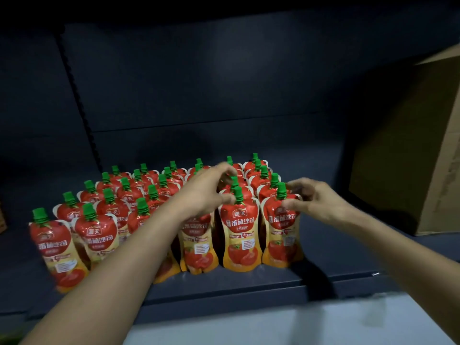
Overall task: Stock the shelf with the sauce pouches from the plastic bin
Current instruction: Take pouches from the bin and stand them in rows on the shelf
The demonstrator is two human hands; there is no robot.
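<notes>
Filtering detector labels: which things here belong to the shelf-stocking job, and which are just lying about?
Job: tomato sauce pouches, shelf, left hand at the middle front pouch, right hand pinching the rightmost front pouch.
Lying about: cardboard box. The plastic bin is not in view.

Our left hand (206, 192) and our right hand (316, 197) were bare, as the work was done bare-handed. Our left forearm (119, 270) and right forearm (398, 250) were bare too, uncovered all the way to the picture's edges, and both looked long and lean. The fingertips were blurred, so we could not tell the nails.
</notes>
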